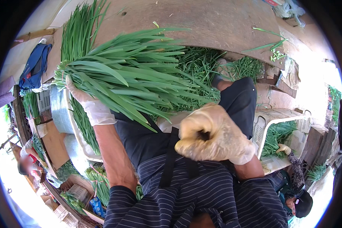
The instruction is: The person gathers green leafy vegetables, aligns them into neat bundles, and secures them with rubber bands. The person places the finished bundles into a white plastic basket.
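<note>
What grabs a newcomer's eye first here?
Probably the big green bundle fanning across the upper left, its pale end in the gloved left hand. Next, the right hand, also gloved, its fingers curled, big in front of the person's lap, just right of centre. Then the white crate of greens at the right.

We see a brown wooden worktop [224, 22]. A bundle of long green leaves [78, 34] lies along its left edge; by its near right corner are loose leaves [268, 32] and short cut green pieces [276, 56].
</note>
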`<action>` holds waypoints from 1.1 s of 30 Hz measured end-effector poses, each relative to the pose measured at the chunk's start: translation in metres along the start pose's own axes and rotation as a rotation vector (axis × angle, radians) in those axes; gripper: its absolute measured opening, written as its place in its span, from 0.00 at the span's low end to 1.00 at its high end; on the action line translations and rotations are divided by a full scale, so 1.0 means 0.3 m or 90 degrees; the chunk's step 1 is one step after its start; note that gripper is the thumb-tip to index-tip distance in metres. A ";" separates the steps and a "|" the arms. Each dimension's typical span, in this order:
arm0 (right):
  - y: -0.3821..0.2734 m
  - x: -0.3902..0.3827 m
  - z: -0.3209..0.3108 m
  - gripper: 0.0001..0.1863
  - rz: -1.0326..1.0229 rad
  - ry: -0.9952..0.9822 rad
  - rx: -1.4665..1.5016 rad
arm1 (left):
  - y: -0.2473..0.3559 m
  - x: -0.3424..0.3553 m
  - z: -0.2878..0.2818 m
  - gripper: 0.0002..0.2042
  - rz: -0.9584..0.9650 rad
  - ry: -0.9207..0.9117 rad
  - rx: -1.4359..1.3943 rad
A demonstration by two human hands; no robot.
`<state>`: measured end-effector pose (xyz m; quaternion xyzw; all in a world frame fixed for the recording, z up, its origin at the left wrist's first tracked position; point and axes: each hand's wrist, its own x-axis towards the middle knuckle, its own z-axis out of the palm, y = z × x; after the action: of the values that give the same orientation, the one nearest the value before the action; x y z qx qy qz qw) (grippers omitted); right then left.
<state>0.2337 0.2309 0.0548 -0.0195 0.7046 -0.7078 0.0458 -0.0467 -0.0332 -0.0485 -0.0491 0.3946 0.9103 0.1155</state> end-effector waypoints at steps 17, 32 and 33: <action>0.140 0.005 -0.155 0.11 -0.190 0.392 0.472 | 0.060 0.083 -0.125 0.23 -0.027 -0.013 -0.057; 0.188 0.100 -0.140 0.13 -0.032 0.149 0.398 | 0.011 0.090 -0.069 0.24 0.001 0.045 0.044; 0.171 0.068 -0.167 0.13 -0.030 0.149 0.439 | 0.026 0.103 -0.087 0.23 0.014 0.038 0.038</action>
<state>0.2106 0.2787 0.0024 0.0620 0.4244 -0.9021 -0.0471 -0.0786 -0.0521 -0.0664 -0.0684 0.4253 0.8974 0.0952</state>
